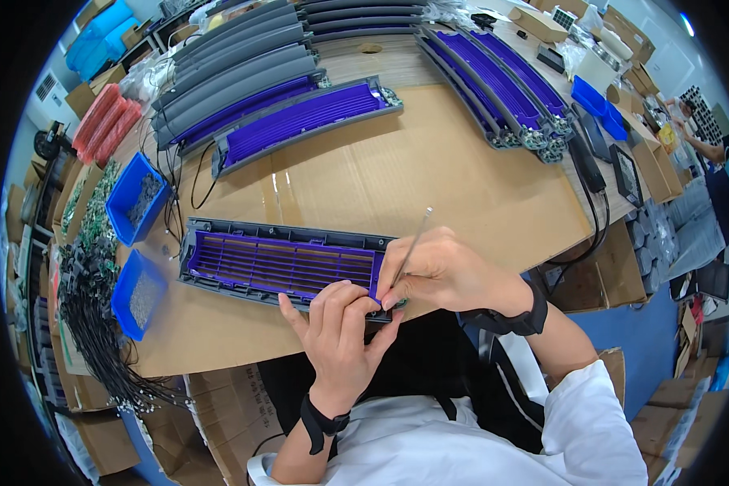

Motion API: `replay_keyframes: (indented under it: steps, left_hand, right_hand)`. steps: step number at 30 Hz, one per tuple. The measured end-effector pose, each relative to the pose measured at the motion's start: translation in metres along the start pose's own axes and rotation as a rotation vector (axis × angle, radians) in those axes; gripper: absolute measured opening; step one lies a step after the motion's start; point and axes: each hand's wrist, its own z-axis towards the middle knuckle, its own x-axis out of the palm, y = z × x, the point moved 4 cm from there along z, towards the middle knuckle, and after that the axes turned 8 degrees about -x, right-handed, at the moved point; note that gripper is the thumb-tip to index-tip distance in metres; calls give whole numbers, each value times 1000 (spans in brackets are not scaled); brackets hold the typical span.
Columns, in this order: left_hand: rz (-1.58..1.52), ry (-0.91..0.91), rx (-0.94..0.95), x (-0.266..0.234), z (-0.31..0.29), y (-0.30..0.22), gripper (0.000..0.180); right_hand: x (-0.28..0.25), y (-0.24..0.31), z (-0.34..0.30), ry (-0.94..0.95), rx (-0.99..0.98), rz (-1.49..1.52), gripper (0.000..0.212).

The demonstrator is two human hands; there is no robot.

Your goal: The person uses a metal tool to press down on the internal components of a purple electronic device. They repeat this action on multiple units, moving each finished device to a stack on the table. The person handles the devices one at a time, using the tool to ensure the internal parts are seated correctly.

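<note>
A long dark-grey housing with a purple slatted grille point(283, 261) lies on the cardboard near the table's front edge, its inner side up. At its right end, my left hand point(340, 332) has its fingers bent over the near corner, thumb below, gripping it. My right hand point(445, 271) pinches a thin metal rod-shaped tool point(419, 235), held tilted with its upper end up and to the right. The tool's lower end is down at that same corner, close to my left fingertips. Fingers hide whatever it touches; a bit of green shows beside them.
Two blue bins point(138, 198) of small parts stand at the left, near bundled black cables point(97, 324). Similar purple-and-grey housings point(300, 121) lie at the back left, others point(502, 89) at the back right. Black cables point(599, 223) hang at the right edge. Another person works far right.
</note>
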Motion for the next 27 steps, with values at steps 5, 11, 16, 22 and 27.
replay_keyframes:
  steps: [5, 11, 16, 22, 27]
  left_hand:
    - [55, 9, 24, 1, -3, 1, 28]
    - [46, 34, 47, -1, -4, 1, 28]
    - [-29, 80, -31, -3, -1, 1, 29]
    - [-14, 87, -49, -3, 1, 0, 28]
    - [37, 86, -9, -3, 2, -2, 24]
  right_hand:
    - [3, -1, 3, -8, -52, -31, 4]
    - [5, 0, 3, -39, -69, -63, 6]
    - [3, -2, 3, -6, -68, -12, 8]
    - [-3, 0, 2, -1, -57, 24, 8]
    - [-2, -1, 3, -17, -73, 22, 7]
